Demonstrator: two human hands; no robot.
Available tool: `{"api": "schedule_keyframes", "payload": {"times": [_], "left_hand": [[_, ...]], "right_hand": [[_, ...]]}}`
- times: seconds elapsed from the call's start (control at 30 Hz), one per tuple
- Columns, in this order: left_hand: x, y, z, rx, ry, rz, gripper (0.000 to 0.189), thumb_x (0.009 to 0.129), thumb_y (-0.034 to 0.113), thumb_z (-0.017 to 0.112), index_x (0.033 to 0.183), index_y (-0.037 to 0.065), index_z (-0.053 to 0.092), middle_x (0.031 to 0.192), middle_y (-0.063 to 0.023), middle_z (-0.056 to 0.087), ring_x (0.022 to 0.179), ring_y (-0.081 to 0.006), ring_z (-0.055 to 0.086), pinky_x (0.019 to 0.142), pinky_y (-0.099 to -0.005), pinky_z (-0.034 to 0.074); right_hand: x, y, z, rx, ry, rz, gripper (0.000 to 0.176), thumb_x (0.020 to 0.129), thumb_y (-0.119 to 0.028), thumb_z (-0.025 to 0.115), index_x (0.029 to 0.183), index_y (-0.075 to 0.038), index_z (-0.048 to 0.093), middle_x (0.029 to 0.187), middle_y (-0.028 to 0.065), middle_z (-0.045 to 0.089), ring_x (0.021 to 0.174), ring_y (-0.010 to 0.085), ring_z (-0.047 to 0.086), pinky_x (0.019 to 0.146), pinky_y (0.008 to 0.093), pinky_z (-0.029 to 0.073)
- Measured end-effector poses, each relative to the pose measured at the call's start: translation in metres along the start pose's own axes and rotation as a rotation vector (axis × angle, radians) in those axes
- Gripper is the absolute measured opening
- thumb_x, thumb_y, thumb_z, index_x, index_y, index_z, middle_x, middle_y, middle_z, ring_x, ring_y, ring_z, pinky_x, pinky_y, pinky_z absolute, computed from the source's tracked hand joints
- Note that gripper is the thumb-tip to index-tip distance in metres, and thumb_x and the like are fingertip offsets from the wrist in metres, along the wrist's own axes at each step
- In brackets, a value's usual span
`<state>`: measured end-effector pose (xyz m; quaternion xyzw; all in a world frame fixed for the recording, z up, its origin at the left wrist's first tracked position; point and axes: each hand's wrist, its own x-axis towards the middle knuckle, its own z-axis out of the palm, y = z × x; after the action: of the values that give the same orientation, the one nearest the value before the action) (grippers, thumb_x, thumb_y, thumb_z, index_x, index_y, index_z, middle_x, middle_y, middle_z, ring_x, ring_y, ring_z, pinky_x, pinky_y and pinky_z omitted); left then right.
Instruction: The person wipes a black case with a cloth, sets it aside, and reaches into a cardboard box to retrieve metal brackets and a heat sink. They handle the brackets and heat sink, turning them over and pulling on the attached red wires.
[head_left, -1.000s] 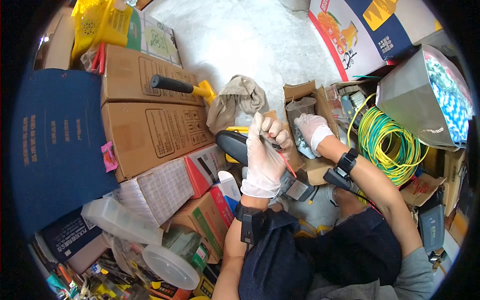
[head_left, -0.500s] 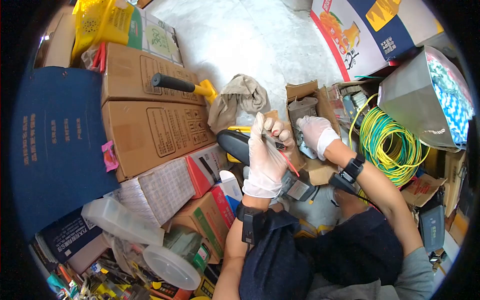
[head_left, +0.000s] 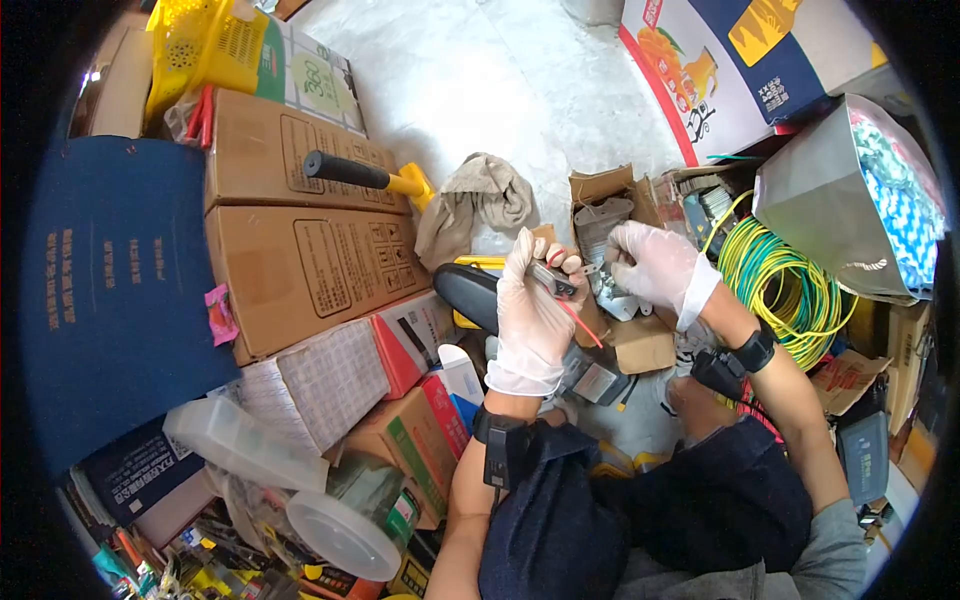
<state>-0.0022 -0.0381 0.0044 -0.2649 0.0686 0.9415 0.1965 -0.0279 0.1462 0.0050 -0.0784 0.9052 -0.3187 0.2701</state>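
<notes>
Gloved in thin white, my left hand (head_left: 532, 320) is closed around a small dark metal device (head_left: 556, 283) with a red wire (head_left: 580, 322) trailing from it. My right hand (head_left: 655, 265), also gloved, is at the near right part of an open cardboard box (head_left: 645, 345), fingers curled toward small metal parts (head_left: 622, 302); what its fingertips hold, if anything, cannot be made out. Another small metal piece (head_left: 590, 268) shows between the two hands. A black rounded object (head_left: 468, 294) lies left of my left hand.
A yellow-and-black handled tool (head_left: 375, 177) rests across brown cartons (head_left: 310, 270) at left. A beige cloth (head_left: 475, 200) lies on the floor ahead. Coiled yellow-green wire (head_left: 775, 290) and a grey bag (head_left: 825, 195) stand at right. A clear plastic lid (head_left: 342, 535) is at lower left.
My right hand has moved slightly to the right with its wrist turned, and more of the metal parts in the box shows. My left hand stays almost in place, still holding the device.
</notes>
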Motion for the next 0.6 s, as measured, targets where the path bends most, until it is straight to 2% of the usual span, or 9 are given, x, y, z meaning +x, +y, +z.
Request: {"api": "schedule_keyframes", "payload": {"times": [0.1, 0.13, 0.23, 0.33, 0.4, 0.5, 0.57, 0.6], "left_hand": [[0.000, 0.001, 0.001, -0.014, 0.016, -0.005, 0.025, 0.096, 0.031, 0.053, 0.082, 0.011, 0.047, 0.076, 0.0003, 0.044, 0.075, -0.0146, 0.049, 0.068, -0.0287, 0.045], [-0.001, 0.002, 0.001, -0.015, 0.014, -0.005, 0.025, 0.096, 0.031, 0.053, 0.082, 0.011, 0.047, 0.076, 0.0003, 0.044, 0.075, -0.0146, 0.049, 0.068, -0.0287, 0.045], [-0.001, 0.007, -0.001, -0.022, 0.032, 0.014, 0.025, 0.096, 0.031, 0.053, 0.081, 0.012, 0.047, 0.076, 0.0007, 0.044, 0.076, -0.0142, 0.048, 0.068, -0.0284, 0.045], [0.000, 0.010, -0.005, -0.040, 0.012, 0.018, 0.026, 0.096, 0.031, 0.053, 0.081, 0.011, 0.046, 0.076, 0.0011, 0.044, 0.076, -0.0140, 0.048, 0.068, -0.0282, 0.045], [0.000, 0.011, -0.006, -0.014, 0.033, 0.048, 0.022, 0.090, 0.031, 0.064, 0.084, 0.012, 0.052, 0.079, 0.0005, 0.052, 0.076, -0.0133, 0.051, 0.066, -0.0266, 0.045], [-0.001, 0.011, -0.005, 0.005, 0.049, 0.062, 0.023, 0.089, 0.031, 0.064, 0.084, 0.012, 0.053, 0.078, 0.0010, 0.052, 0.075, -0.0134, 0.051, 0.066, -0.0262, 0.045], [0.000, 0.011, -0.006, 0.005, 0.045, 0.067, 0.023, 0.089, 0.031, 0.064, 0.083, 0.012, 0.052, 0.078, 0.0012, 0.052, 0.075, -0.0135, 0.051, 0.066, -0.0261, 0.045], [0.000, 0.011, -0.006, 0.008, 0.042, 0.068, 0.024, 0.089, 0.032, 0.065, 0.083, 0.012, 0.052, 0.077, 0.0014, 0.052, 0.075, -0.0136, 0.051, 0.065, -0.0260, 0.045]], "right_hand": [[0.018, 0.001, -0.011, 0.166, -0.028, -0.034, 0.019, 0.078, -0.019, 0.059, 0.089, -0.004, 0.062, 0.083, 0.0186, 0.064, 0.081, 0.0305, 0.064, 0.073, 0.0379, 0.050], [0.024, -0.002, -0.015, 0.220, -0.099, 0.087, 0.020, 0.079, -0.019, 0.059, 0.090, -0.003, 0.061, 0.077, 0.0148, 0.063, 0.076, 0.0221, 0.063, 0.070, 0.0333, 0.049], [0.037, 0.005, -0.018, 0.380, -0.042, -0.014, 0.021, 0.083, -0.021, 0.060, 0.091, -0.001, 0.060, 0.076, 0.0074, 0.062, 0.072, 0.0130, 0.056, 0.068, 0.0285, 0.047], [0.059, 0.021, -0.012, 0.498, -0.014, -0.052, 0.019, 0.084, -0.019, 0.060, 0.092, -0.002, 0.061, 0.079, 0.0042, 0.063, 0.074, 0.0114, 0.056, 0.068, 0.0271, 0.046], [0.072, 0.020, -0.015, 0.637, -0.029, -0.076, 0.018, 0.084, -0.018, 0.060, 0.094, -0.003, 0.061, 0.081, 0.0032, 0.063, 0.075, 0.0109, 0.055, 0.068, 0.0268, 0.046], [0.086, 0.007, -0.020, 0.805, -0.071, 0.058, 0.018, 0.086, -0.019, 0.061, 0.096, -0.004, 0.060, 0.080, 0.0019, 0.062, 0.073, 0.0097, 0.055, 0.068, 0.0259, 0.047], [0.104, 0.011, -0.015, 0.829, -0.082, 0.027, 0.015, 0.089, -0.020, 0.062, 0.096, -0.007, 0.059, 0.081, -0.0005, 0.062, 0.069, 0.0068, 0.056, 0.064, 0.0232, 0.048], [0.107, 0.006, -0.015, 0.864, -0.060, 0.115, 0.014, 0.089, -0.019, 0.062, 0.096, -0.007, 0.060, 0.081, 0.0009, 0.063, 0.067, 0.0075, 0.056, 0.061, 0.0238, 0.048]]}}
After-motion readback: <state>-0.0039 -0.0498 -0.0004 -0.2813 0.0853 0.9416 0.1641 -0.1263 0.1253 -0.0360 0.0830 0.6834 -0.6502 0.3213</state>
